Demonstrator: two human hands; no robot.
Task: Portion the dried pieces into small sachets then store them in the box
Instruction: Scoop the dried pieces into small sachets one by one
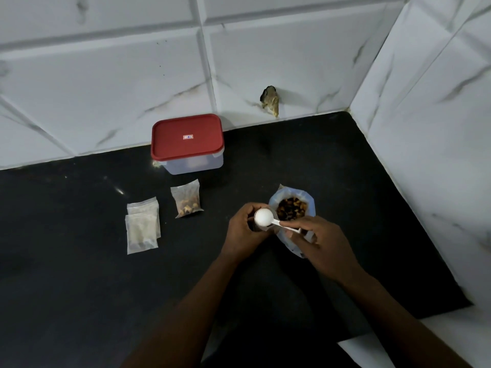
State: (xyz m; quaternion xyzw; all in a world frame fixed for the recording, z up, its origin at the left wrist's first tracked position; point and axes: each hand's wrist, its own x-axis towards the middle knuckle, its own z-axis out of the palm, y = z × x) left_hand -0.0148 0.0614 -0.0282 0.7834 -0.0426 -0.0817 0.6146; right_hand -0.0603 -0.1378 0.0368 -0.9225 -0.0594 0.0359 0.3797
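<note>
Tipping a white plastic scoop (263, 217) at frame centre, the right hand (318, 243) pinches its handle while the left hand (243, 229) fingers cup a barely visible clear sachet. Dried pieces (291, 208) sit in the crinkly bag beside; one filled sachet (187, 199) lies left. Next, judging, comes sealing, then the red-lidded box (187, 143), upper centre on the counter (79, 261)

Both bare forearms are extended forward from the near edge of the counter and converge toward its middle. The left hand (243, 229) is curled, fingers bent round toward the thumb, knuckles turned left. The right hand (322, 241) is held palm down, its fingers pinched together and pointed left, just beside the left hand.
</note>
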